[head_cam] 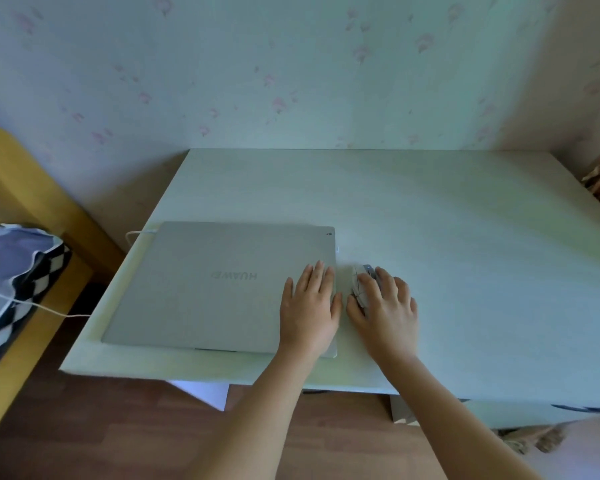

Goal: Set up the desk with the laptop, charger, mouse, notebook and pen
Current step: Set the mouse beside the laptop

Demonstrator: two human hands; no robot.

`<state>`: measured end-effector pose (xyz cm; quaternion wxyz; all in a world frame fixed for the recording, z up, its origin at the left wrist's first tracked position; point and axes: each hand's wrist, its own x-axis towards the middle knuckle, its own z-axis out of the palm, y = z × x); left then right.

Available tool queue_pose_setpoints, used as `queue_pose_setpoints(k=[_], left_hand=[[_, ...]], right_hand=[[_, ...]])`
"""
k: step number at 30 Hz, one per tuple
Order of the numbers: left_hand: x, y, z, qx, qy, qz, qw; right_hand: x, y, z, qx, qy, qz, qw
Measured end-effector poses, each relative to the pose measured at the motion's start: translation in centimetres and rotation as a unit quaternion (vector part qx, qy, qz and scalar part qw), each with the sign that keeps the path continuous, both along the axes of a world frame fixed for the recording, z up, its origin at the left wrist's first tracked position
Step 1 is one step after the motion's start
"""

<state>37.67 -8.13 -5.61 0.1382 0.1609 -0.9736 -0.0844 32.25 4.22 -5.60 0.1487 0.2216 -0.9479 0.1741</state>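
On the pale rectangular tabletop [430, 220], the closed silver laptop [205, 282] lies near the left edge under the flat open left hand [309, 306]; the right hand [383, 303], draped loosely over the small white mouse [362, 282] just beside it, risks knocking the two together.

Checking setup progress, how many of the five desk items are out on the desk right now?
3. The closed laptop lies at the desk's left, under the left hand. The mouse sits just right of it, under the right hand. The charger cable runs off the laptop's left. No notebook or pen in view.
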Motion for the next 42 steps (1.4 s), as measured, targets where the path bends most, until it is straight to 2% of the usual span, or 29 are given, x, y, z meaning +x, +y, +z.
queue_pose_setpoints(k=[5, 8, 13, 17, 23, 29, 35, 42], left_hand=[[0.0, -0.1, 0.9, 0.027, -0.041, -0.022, 0.999], [0.8, -0.1, 2.8, 0.057, -0.101, -0.041, 0.992], [3.5, 0.2, 6.9, 0.027, -0.189, -0.033, 0.981], [6.8, 2.1, 11.1, 0.025, -0.167, -0.038, 0.985], [10.7, 5.9, 21.3, 0.037, -0.050, -0.064, 0.996], [16.3, 8.4, 28.9, 0.109, 0.064, -0.070, 0.990], [19.1, 8.3, 31.6, 0.268, 0.048, -0.125, 0.954], [20.7, 6.0, 32.0, 0.289, 0.026, -0.258, 0.921]], right_hand=[[0.1, 0.0, 1.4, 0.041, -0.070, 0.020, 0.996], [0.6, 0.6, 2.8, 0.073, -0.131, 0.035, 0.988], [2.2, 2.7, 7.2, 0.071, -0.135, 0.048, 0.987], [5.1, 4.9, 11.6, 0.065, -0.114, 0.051, 0.990], [10.2, 9.8, 20.8, -0.004, -0.072, 0.055, 0.996], [17.0, 14.1, 29.4, -0.101, -0.016, 0.007, 0.995], [22.9, 16.2, 32.9, -0.119, -0.041, -0.058, 0.990], [29.6, 15.5, 32.6, -0.142, -0.058, -0.184, 0.971]])
